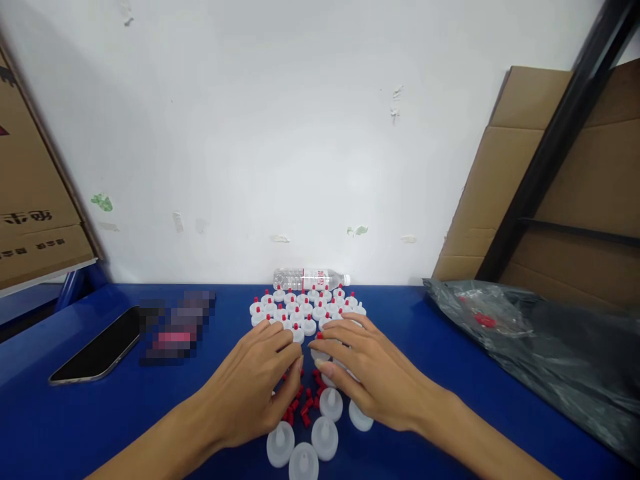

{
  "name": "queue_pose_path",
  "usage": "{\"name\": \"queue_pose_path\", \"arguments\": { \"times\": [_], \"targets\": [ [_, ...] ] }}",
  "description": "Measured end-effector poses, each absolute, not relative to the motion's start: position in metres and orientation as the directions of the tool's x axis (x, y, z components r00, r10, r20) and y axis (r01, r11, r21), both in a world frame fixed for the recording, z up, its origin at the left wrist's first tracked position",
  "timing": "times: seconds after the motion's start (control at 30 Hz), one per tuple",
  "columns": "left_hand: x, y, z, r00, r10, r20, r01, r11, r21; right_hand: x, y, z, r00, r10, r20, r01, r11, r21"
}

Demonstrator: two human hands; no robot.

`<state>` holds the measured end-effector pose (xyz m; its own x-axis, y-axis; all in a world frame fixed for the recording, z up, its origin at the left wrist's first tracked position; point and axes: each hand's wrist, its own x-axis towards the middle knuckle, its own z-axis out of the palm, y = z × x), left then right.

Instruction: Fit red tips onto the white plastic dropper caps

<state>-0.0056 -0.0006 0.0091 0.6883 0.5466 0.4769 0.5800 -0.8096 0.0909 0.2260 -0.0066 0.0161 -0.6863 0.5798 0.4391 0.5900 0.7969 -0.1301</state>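
On the blue table (pixel 435 360) my left hand (pixel 255 383) and my right hand (pixel 365 370) lie close together, palms down, fingertips nearly touching. Their fingers are curled inward around the middle of the work area; what they pinch is hidden. Under and between them lie several small red plugs (pixel 305 407) and several white caps without plugs (pixel 325 437). Just beyond the fingertips stand rows of white caps fitted with red plugs (pixel 305 308).
A clear water bottle (pixel 310 278) lies on its side against the white wall. A black phone (pixel 97 353) lies at left beside a blurred item. A dark plastic bag (pixel 540 340) holding red parts sits at right. Cardboard boxes stand at both sides.
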Motion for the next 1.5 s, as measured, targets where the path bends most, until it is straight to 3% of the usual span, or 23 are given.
{"name": "queue_pose_path", "arguments": {
  "times": [0.1, 0.23, 0.37, 0.53, 0.73, 0.9, 1.0, 1.07, 1.17, 1.3, 1.5],
  "targets": [
    [-0.006, -0.004, 0.010, 0.681, 0.525, 0.511, 0.561, -0.822, 0.097, 0.224, -0.009, 0.019, -0.664, 0.473, 0.579, 0.563, 0.826, -0.029],
    [-0.005, -0.010, 0.014, 0.689, 0.520, 0.505, 0.543, -0.832, 0.116, 0.218, -0.013, 0.014, -0.680, 0.307, 0.666, 0.471, 0.879, 0.076],
    [-0.002, -0.012, 0.016, 0.722, 0.517, 0.461, 0.527, -0.841, 0.118, 0.213, -0.016, 0.010, -0.670, 0.277, 0.689, 0.424, 0.904, 0.048],
    [-0.003, -0.012, 0.016, 0.716, 0.465, 0.520, 0.492, -0.865, 0.096, 0.214, -0.017, 0.015, -0.649, 0.196, 0.735, 0.400, 0.910, 0.111],
    [-0.002, -0.014, 0.014, 0.659, 0.526, 0.537, 0.491, -0.842, 0.222, 0.217, -0.013, 0.013, -0.635, 0.226, 0.739, 0.391, 0.919, 0.054],
    [-0.004, -0.015, 0.014, 0.537, 0.635, 0.555, 0.517, -0.768, 0.378, 0.233, -0.001, 0.014, -0.671, 0.196, 0.715, 0.451, 0.873, 0.184],
    [-0.007, -0.014, 0.021, 0.527, 0.623, 0.578, 0.506, -0.776, 0.376, 0.254, 0.015, 0.021, -0.522, 0.324, 0.789, 0.634, 0.766, 0.105],
    [-0.007, -0.011, 0.024, 0.574, 0.566, 0.592, 0.522, -0.810, 0.268, 0.265, 0.023, 0.027, -0.382, 0.464, 0.799, 0.767, 0.642, -0.006],
    [-0.005, -0.004, 0.019, 0.651, 0.557, 0.516, 0.576, -0.805, 0.141, 0.274, 0.031, 0.030, -0.283, 0.651, 0.704, 0.858, 0.500, -0.118],
    [-0.003, 0.002, 0.008, 0.691, 0.606, 0.395, 0.631, -0.771, 0.079, 0.278, 0.036, 0.022, -0.231, 0.805, 0.547, 0.928, 0.351, -0.124],
    [-0.003, 0.002, 0.005, 0.709, 0.660, 0.249, 0.672, -0.739, 0.047, 0.281, 0.042, 0.000, -0.202, 0.884, 0.421, 0.959, 0.265, -0.096]
  ]
}}
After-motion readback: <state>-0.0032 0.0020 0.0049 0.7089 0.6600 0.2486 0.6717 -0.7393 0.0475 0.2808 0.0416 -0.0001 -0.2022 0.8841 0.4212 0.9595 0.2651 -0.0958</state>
